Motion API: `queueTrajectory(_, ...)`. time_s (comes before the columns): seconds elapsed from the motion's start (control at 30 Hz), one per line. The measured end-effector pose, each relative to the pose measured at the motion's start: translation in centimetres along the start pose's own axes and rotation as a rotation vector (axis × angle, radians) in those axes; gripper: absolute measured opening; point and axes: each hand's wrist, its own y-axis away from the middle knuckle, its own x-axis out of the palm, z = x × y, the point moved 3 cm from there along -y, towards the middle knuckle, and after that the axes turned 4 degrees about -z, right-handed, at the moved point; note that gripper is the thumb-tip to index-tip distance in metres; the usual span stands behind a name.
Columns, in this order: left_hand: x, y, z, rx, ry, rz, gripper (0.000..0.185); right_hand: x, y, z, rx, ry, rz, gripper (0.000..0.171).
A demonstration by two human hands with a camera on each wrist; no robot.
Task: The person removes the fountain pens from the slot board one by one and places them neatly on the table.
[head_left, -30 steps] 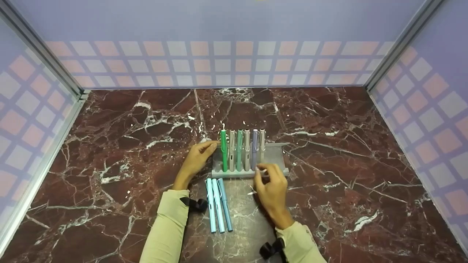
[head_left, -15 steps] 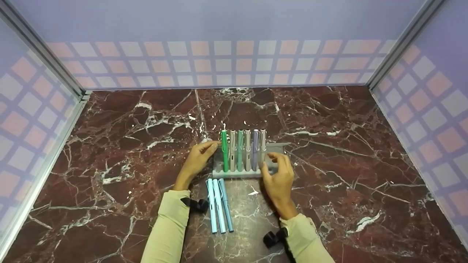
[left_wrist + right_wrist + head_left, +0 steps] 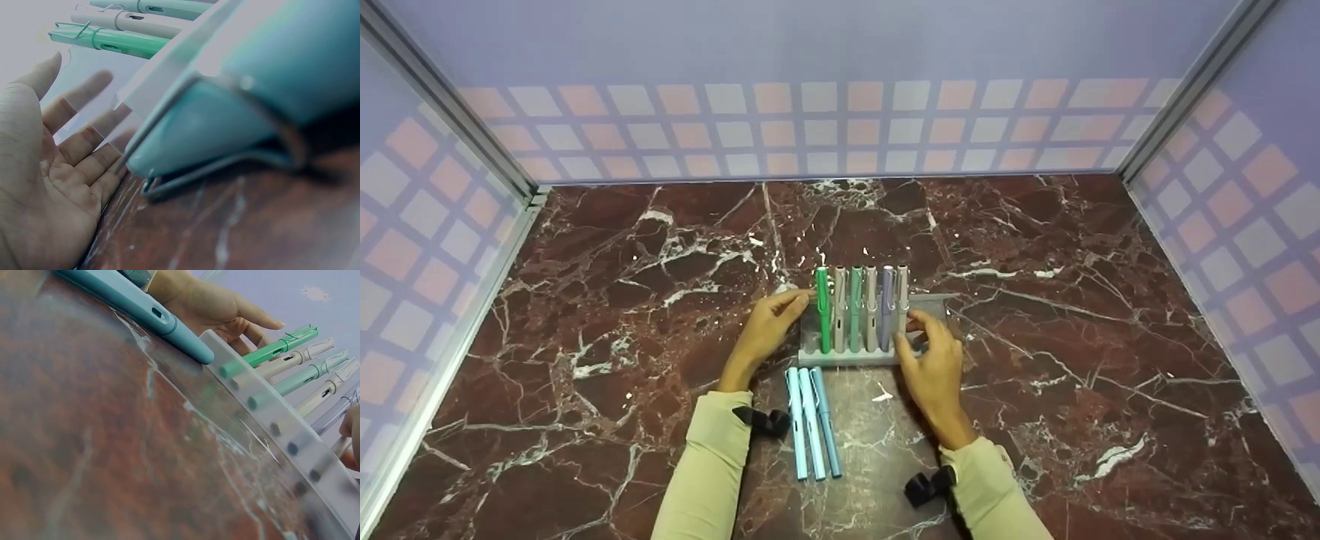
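Note:
A clear pen stand [image 3: 849, 361] holds several upright capped pens in a row: a green pen [image 3: 823, 311], beige ones, a teal pen [image 3: 855, 311] and a purple pen [image 3: 887, 304]. My left hand [image 3: 765, 328] rests at the stand's left end; the left wrist view shows its fingers relaxed behind the clear panel [image 3: 93, 64]. With thumb and forefinger, my right hand [image 3: 934, 360] pinches the rightmost beige pen [image 3: 902, 296] low on its barrel. The right wrist view catches only part of those fingers [image 3: 351, 424] at its edge.
Two light blue pens [image 3: 808, 420] and a darker blue pen [image 3: 826, 424] lie side by side before the stand, near the left wrist. The dark red marbled table [image 3: 1035, 315] meets tiled-pattern walls [image 3: 840, 127] at the back and sides.
My right hand has shifted a little to the right and its fingers have come around the rightmost beige pen. The left hand and the three blue pens keep their places.

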Motion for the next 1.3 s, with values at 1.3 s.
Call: queueTrajectory(1.3, 0.2, 0.1, -0.1, 0.011, 0.002, -0.018, 0.030, -1.5, 0.3, 0.0, 0.165, -0.251, -0.195, 0.018)
